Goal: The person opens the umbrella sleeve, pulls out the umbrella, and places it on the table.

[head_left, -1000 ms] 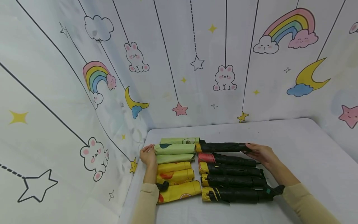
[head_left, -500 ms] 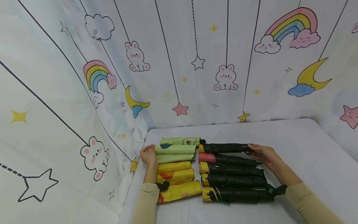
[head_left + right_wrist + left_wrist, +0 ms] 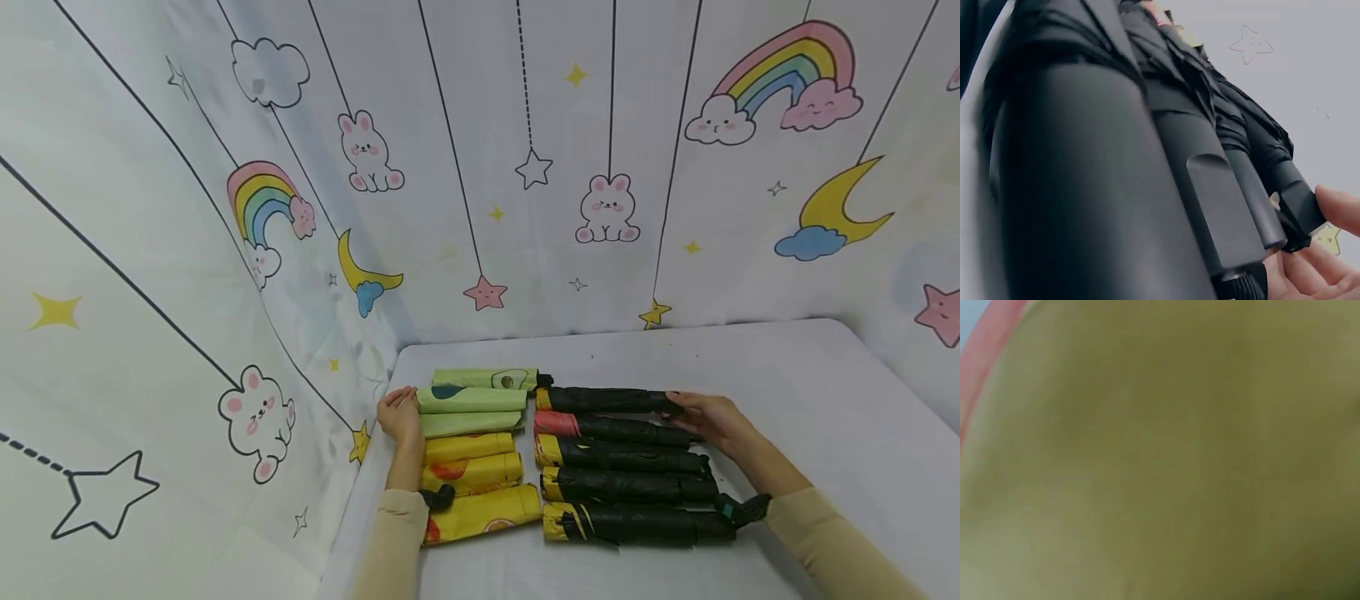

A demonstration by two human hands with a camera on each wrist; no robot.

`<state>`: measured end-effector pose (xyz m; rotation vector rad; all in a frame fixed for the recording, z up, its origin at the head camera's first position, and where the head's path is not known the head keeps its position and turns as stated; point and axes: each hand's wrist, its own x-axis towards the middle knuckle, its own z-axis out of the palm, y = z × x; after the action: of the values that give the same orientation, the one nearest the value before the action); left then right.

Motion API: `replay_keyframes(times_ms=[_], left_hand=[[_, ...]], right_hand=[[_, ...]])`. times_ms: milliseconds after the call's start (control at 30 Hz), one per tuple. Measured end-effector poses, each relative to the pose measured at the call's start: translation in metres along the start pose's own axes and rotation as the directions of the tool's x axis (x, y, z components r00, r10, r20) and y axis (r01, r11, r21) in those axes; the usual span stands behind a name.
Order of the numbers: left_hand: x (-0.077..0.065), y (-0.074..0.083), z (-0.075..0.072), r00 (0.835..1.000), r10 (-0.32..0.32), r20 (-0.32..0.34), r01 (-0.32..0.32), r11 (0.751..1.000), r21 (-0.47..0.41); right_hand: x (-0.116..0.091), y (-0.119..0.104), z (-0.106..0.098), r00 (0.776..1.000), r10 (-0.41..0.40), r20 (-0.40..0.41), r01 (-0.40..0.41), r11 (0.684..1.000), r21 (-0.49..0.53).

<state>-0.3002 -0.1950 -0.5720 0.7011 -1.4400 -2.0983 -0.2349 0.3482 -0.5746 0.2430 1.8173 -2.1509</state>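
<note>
My right hand (image 3: 712,417) pinches the handle end of the rearmost black folded umbrella (image 3: 600,400), thumb on one side and fingers beneath. In the right wrist view, this umbrella's handle (image 3: 1300,203) lies farthest back, against my thumb (image 3: 1338,209). In the head view, my left hand (image 3: 401,417) is at the left end of a light green folded bundle (image 3: 472,400), seemingly another umbrella. Its fingers look bent, but their hold on that end is hidden. The left wrist view is filled by blurred yellow fabric (image 3: 1160,450).
Several more black umbrellas lie in a column in front, one with a red tip (image 3: 557,423). Left of them are yellow patterned bundles (image 3: 483,512) and more green ones (image 3: 483,378). The white table (image 3: 817,375) meets a printed curtain (image 3: 540,275) at the back and left.
My right hand has drawn the rearmost black umbrella slightly to the right and nearer, opening a small gap from the green bundle. My left hand has stayed nearly still.
</note>
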Motion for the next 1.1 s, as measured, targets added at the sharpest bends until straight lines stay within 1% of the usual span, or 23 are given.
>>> replay_keyframes(times_ms=[67,100,133,167,233,300,367,400,500,567,667,767,833,933,1000,1100], left_hand=[[-0.001,0.001,0.001,1.000,0.001,0.001,-0.001,1.000,0.007],[-0.001,0.001,0.001,1.000,0.002,0.001,-0.002,1.000,0.015],[-0.001,0.002,0.001,1.000,0.001,0.000,-0.001,1.000,0.024],[-0.002,0.002,0.002,1.000,0.000,-0.001,0.000,0.999,0.032],[-0.002,0.003,0.002,1.000,-0.002,0.001,0.002,0.999,0.050],[-0.002,0.004,0.003,1.000,0.002,0.005,-0.003,0.998,0.064],[-0.002,0.004,0.003,1.000,0.011,0.008,-0.012,0.997,0.079],[-0.002,0.005,0.004,1.000,0.017,0.008,-0.018,0.996,0.088],[-0.001,0.006,0.004,0.999,0.031,0.006,-0.032,0.993,0.112],[-0.001,0.007,0.005,0.999,0.041,0.002,-0.041,0.991,0.128],[-0.002,0.010,0.006,0.998,0.059,0.001,-0.058,0.987,0.152],[-0.001,0.012,0.008,0.997,0.076,0.013,-0.078,0.983,0.168],[-0.002,0.014,0.010,0.996,0.084,0.024,-0.086,0.982,0.170],[-0.002,0.017,0.014,0.995,0.089,0.037,-0.094,0.980,0.178],[-0.002,0.019,0.016,0.995,0.087,0.047,-0.094,0.979,0.182],[-0.003,0.021,0.019,0.994,0.076,0.072,-0.089,0.978,0.188]], right_hand=[[-0.002,0.000,0.001,0.999,-0.014,-0.033,0.011,0.995,-0.104],[-0.002,-0.001,0.002,0.998,-0.022,-0.064,0.011,0.986,-0.164],[-0.003,-0.001,0.003,0.996,-0.029,-0.089,0.008,0.973,-0.230],[-0.004,-0.002,0.004,0.994,-0.047,-0.103,0.013,0.953,-0.302],[-0.005,-0.005,0.006,0.990,-0.086,-0.114,0.026,0.892,-0.450],[-0.006,-0.008,0.008,0.985,-0.125,-0.121,0.033,0.820,-0.571],[-0.006,-0.011,0.009,0.981,-0.156,-0.113,0.042,0.744,-0.667],[-0.007,-0.013,0.009,0.980,-0.164,-0.114,0.038,0.715,-0.698],[-0.008,-0.017,0.010,0.978,-0.173,-0.114,0.025,0.644,-0.765],[-0.008,-0.019,0.011,0.977,-0.184,-0.110,0.024,0.606,-0.795],[-0.009,-0.022,0.013,0.972,-0.211,-0.103,0.037,0.571,-0.820],[-0.009,-0.025,0.017,0.960,-0.259,-0.110,0.056,0.559,-0.827],[-0.008,-0.027,0.022,0.946,-0.299,-0.122,0.069,0.557,-0.827],[-0.004,-0.029,0.029,0.929,-0.344,-0.136,0.090,0.566,-0.820],[-0.001,-0.031,0.034,0.921,-0.365,-0.135,0.104,0.566,-0.818],[0.005,-0.033,0.042,0.917,-0.380,-0.119,0.127,0.563,-0.817]])
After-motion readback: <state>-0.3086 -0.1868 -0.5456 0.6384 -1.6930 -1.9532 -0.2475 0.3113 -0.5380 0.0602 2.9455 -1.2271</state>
